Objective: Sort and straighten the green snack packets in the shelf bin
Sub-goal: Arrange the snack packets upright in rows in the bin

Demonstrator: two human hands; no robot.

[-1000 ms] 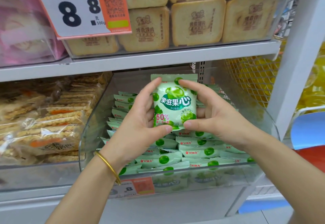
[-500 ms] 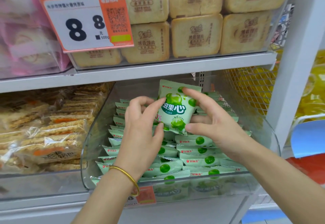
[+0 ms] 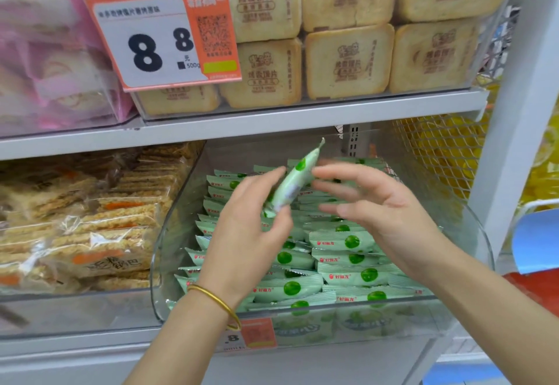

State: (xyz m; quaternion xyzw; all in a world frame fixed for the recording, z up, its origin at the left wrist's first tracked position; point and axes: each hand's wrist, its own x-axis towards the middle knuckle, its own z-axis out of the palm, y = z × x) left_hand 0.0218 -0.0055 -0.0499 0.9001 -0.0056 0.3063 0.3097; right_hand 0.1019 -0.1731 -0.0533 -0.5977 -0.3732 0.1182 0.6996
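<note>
One green packet (image 3: 295, 183) is pinched edge-on and tilted between the thumb and fingers of the left hand (image 3: 251, 233), above the middle of the bin (image 3: 476, 233). The right hand (image 3: 384, 212) is spread and relaxed just right of it, blurred; contact cannot be told. Rows of packets (image 3: 348, 242) lie flat in the bin, partly hidden by both hands. Cereal bars (image 3: 90, 227) are seen left of the bin. Toast packs (image 3: 344, 61) and a price tag (image 3: 163, 43) are above it, and a mesh basket (image 3: 438, 155) is to its right.
</note>
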